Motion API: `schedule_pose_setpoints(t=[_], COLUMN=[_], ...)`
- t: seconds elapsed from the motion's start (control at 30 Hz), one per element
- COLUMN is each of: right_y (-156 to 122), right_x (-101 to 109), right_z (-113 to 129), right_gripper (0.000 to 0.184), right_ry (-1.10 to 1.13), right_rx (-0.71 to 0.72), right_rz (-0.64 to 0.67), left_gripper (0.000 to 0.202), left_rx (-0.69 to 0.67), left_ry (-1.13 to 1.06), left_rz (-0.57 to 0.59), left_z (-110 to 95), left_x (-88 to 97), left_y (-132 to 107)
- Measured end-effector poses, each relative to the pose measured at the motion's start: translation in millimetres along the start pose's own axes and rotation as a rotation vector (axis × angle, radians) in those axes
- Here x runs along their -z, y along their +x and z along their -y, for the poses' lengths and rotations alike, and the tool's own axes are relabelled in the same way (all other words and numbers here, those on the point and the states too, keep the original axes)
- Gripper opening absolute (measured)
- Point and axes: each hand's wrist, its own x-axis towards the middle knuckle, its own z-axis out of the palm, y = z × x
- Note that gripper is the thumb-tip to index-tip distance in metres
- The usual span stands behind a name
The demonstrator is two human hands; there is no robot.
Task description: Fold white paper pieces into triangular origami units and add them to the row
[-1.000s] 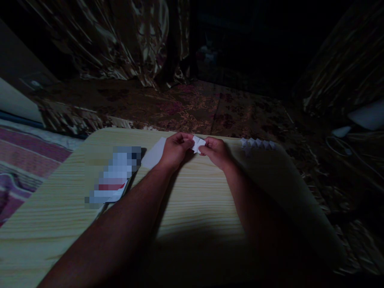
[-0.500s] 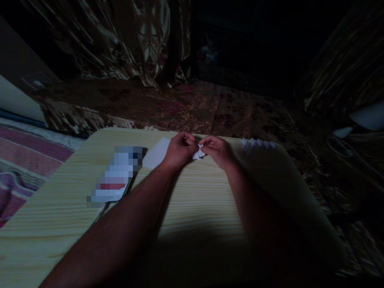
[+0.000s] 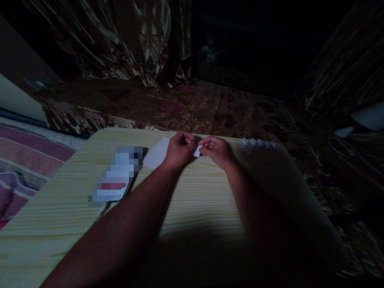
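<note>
Near the far edge of the table, my left hand (image 3: 180,150) and my right hand (image 3: 216,151) meet over a small folded piece of white paper (image 3: 197,151). Both hands pinch it between thumb and fingers, one from each side, and the fingertips cover part of it. White paper sheets (image 3: 156,153) lie flat just left of my left hand, partly hidden by it. To the right of my right hand, several small folded paper stars (image 3: 260,143) sit in a row along the far edge.
A phone-like flat object (image 3: 118,176), blurred out by pixels, lies on the left of the light wooden table (image 3: 204,192). Beyond the table stands a ledge with patterned cloth (image 3: 186,104). A white cable (image 3: 339,146) and striped bedding (image 3: 27,160) flank it.
The folded paper has turned between my fingers, and less of its lower points shows. Both hands stay in nearly the same place.
</note>
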Motion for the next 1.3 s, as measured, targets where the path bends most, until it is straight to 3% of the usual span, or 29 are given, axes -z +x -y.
schedule_pose_setpoints(t=[0.23, 0.4, 0.73, 0.97, 1.3], right_y=[-0.5, -0.5, -0.1, -1.5, 1.9], right_x=[1.1, 3.6, 0.8, -1.1, -5.2], right_z=[3.3, 5.0, 3.7, 5.8, -4.6], right_gripper=[0.024, 0.023, 0.017, 0.016, 0.014], right_ry=[0.012, 0.08, 0.011, -0.008, -0.084], right_rx=[-0.031, -0.016, -0.003, -0.001, 0.053], right_rz=[-0.078, -0.12, -0.123, -0.107, -0.196], left_gripper=[0.036, 0.057, 0.029, 0.027, 0.024], left_rx=[0.092, 0.088, 0.136, 0.107, 0.067], left_ry=[-0.104, -0.001, -0.046, 0.001, 0.143], left_rz=[0.05, 0.146, 0.185, 0.152, 0.142], left_z=[-9.0, -11.2, -9.0, -7.1, -10.4], left_x=[0.1, 0.0, 3.9, 3.3, 1.3], left_y=[-1.4, -2.7, -0.7, -0.9, -4.1])
